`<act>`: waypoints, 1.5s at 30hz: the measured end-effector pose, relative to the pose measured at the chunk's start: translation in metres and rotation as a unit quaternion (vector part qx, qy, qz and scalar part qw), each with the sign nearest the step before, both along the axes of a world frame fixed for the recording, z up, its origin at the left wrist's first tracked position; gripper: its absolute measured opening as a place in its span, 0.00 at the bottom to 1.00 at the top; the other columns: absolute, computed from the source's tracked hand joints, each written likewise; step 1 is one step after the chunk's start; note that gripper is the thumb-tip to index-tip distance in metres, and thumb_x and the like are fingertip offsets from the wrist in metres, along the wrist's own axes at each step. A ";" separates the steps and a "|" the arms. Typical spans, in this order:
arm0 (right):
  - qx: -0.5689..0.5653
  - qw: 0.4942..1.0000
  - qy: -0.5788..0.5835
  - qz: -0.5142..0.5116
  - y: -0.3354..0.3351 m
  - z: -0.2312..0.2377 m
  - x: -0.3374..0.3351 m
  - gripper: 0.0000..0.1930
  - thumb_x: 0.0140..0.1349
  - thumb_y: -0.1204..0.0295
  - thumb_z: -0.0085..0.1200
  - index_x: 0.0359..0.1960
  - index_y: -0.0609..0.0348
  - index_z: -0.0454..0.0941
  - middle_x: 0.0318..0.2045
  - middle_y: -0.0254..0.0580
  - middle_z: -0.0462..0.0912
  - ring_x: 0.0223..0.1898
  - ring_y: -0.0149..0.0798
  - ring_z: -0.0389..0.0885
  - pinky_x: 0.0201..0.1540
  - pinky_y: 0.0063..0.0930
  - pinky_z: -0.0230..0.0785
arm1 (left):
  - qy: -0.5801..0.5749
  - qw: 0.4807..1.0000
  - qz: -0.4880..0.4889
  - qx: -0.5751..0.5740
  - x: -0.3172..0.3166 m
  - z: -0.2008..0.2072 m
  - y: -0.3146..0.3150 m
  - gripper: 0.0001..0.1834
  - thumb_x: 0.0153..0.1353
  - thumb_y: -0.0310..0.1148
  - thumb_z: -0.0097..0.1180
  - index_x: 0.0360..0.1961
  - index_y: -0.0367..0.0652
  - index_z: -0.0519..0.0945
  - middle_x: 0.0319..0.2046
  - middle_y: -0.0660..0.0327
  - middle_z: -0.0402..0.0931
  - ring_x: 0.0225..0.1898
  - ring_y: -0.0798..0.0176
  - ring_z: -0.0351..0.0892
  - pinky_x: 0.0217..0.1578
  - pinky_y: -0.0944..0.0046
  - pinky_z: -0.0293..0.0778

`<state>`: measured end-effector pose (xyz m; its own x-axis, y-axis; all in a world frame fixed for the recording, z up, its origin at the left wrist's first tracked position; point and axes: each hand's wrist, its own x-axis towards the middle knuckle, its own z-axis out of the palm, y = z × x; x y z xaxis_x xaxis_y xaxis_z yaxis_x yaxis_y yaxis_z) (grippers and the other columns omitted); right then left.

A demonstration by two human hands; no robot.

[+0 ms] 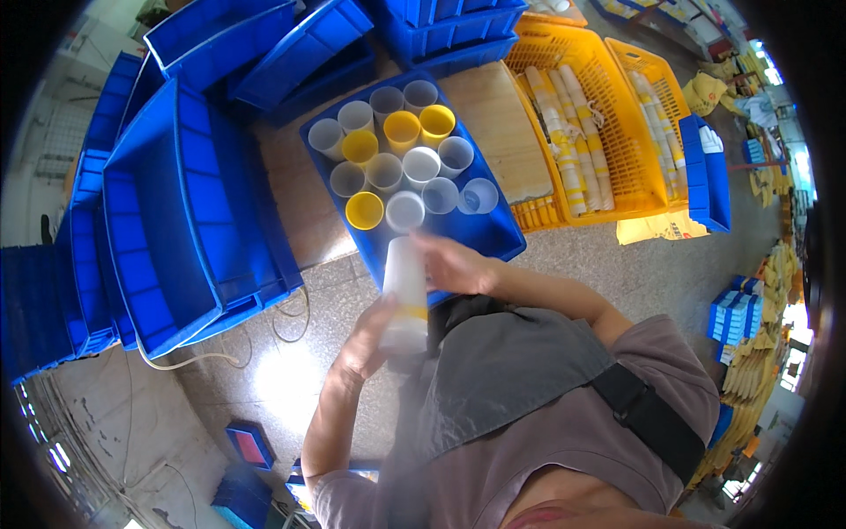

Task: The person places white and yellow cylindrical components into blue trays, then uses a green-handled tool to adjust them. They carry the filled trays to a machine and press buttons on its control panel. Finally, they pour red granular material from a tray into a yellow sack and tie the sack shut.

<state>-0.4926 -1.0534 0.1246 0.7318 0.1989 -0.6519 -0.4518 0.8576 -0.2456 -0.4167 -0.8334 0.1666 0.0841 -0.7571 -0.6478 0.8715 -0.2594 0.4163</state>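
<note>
At my far left, deep blue bins (167,238) stand piled and tilted, walling off that side, with a pale cable (211,357) looping over the floor (291,339) on their near side. More blue bins (458,35) are stacked at the far middle. Between them and me, a blue tray (498,231) lies aslant, its far and middle parts crowded with upright cups (384,172), mostly translucent white and a few yellow. To its right is a wooden board (502,132), then a yellow crate (630,167) and a second yellow crate (674,115) beside it, both with long white-and-yellow cup stacks (573,141) lying inside. A small blue bin (705,172) stands at their right, near a yellow sack (661,229).

The stack of white cups (405,278) I have in hand is slightly blurred, with a yellow band low on it. It is over the tray's near edge, close to the front cups. My left hand (366,339) grasps its near end from the left; my right hand (454,264) grasps its far end from the right, so it sits between my two palms.
</note>
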 end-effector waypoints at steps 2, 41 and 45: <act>-0.032 0.992 -0.117 0.023 0.001 0.002 -0.019 0.27 0.71 0.55 0.55 0.61 0.60 0.65 0.52 0.44 0.77 0.56 0.40 0.75 0.63 0.43 0.66 | 0.016 0.997 0.041 -0.063 -0.002 0.002 0.007 0.41 0.63 0.50 0.62 0.67 0.32 0.63 0.57 0.49 0.75 0.58 0.54 0.77 0.59 0.51 0.73; -0.922 0.373 -0.069 0.081 -0.057 -0.035 -0.092 0.35 0.51 0.74 0.67 0.63 0.57 0.67 0.64 0.49 0.70 0.65 0.52 0.68 0.66 0.46 0.59 | -0.759 0.647 -0.031 0.062 0.000 -0.053 -0.091 0.15 0.53 0.17 0.58 0.40 0.40 0.88 0.33 0.49 0.85 0.32 0.49 0.86 0.39 0.57 0.81; -0.901 0.428 -0.055 0.036 -0.060 -0.024 -0.106 0.36 0.51 0.71 0.69 0.64 0.57 0.67 0.64 0.49 0.70 0.65 0.54 0.67 0.66 0.46 0.60 | -0.772 0.636 0.023 -0.015 0.001 -0.036 -0.104 0.15 0.52 0.16 0.59 0.39 0.41 0.88 0.38 0.50 0.85 0.37 0.51 0.85 0.40 0.59 0.79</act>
<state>-0.5984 -1.1135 0.1008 0.8121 -0.5306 0.2427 -0.3626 -0.7848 -0.5025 -0.4161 -0.9379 0.1303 0.6247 -0.7407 0.2474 -0.5740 -0.2207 0.7886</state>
